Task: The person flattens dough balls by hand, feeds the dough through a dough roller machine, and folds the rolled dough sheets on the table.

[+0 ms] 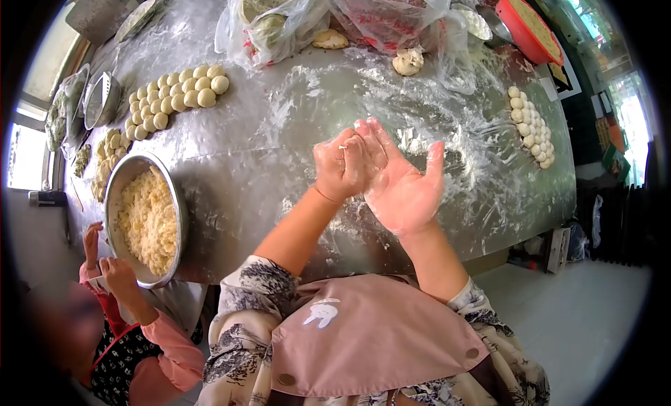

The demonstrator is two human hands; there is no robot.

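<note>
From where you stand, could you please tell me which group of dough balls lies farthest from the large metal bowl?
The group of pale balls near the table's right edge; the other dough balls lie left, close to the bowl.

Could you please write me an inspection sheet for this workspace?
Surface: metal table, dusted and smeared with flour.
Job's things: pale dough balls grouped at left and right; crumbly mixture in a metal basin.
Clutter: plastic bags and a loose dough lump at the far edge; red basin far right.
Grips: left grip curled against the fingers of the right grip, which is open, palm up; anything between them is hidden.
Cables: none clearly made out.
Surroundings: co-worker at left, close to the metal basin; pale floor at right.
</note>
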